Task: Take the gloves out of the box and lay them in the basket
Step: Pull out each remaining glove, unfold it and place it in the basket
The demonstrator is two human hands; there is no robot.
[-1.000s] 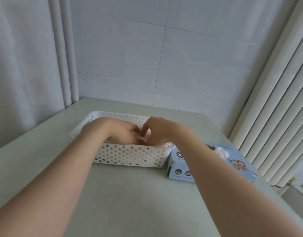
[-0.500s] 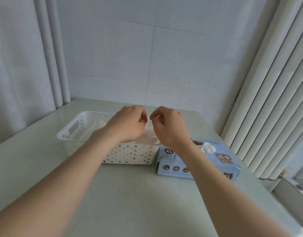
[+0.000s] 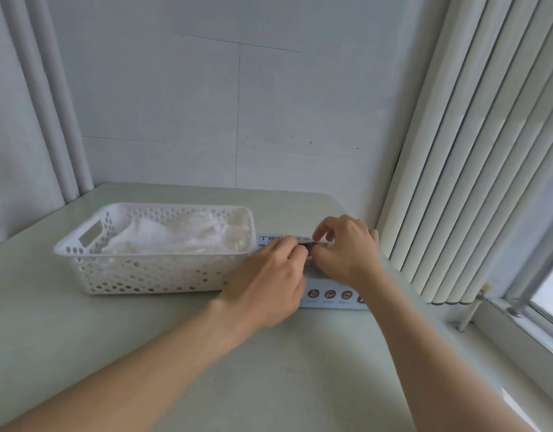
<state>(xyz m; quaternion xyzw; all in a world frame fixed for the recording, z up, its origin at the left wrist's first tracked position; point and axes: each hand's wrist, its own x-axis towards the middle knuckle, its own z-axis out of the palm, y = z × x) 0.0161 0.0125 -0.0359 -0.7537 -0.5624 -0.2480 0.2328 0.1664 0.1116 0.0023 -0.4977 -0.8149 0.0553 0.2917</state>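
The white perforated basket (image 3: 150, 272) stands on the table at the left, with a heap of thin whitish gloves (image 3: 178, 235) inside. Right beside it lies the light blue glove box (image 3: 329, 296), mostly covered by my hands. My left hand (image 3: 269, 282) reaches over the near left part of the box, its bent fingers on the box top by the dark opening (image 3: 306, 243). My right hand (image 3: 346, 251) is over the opening, thumb and fingers curled toward each other. Whatever is between the fingers is hidden and blurred.
The pale green table (image 3: 144, 353) runs to a tiled wall behind. White vertical blinds (image 3: 456, 182) hang close to the right of the box, with a window sill (image 3: 518, 322) below them. Curtain folds (image 3: 50, 120) hang at the far left.
Both hands rose out of the basket, pinching something thin above it, then moved right and down onto the glove box. The gloves in the basket are now uncovered.
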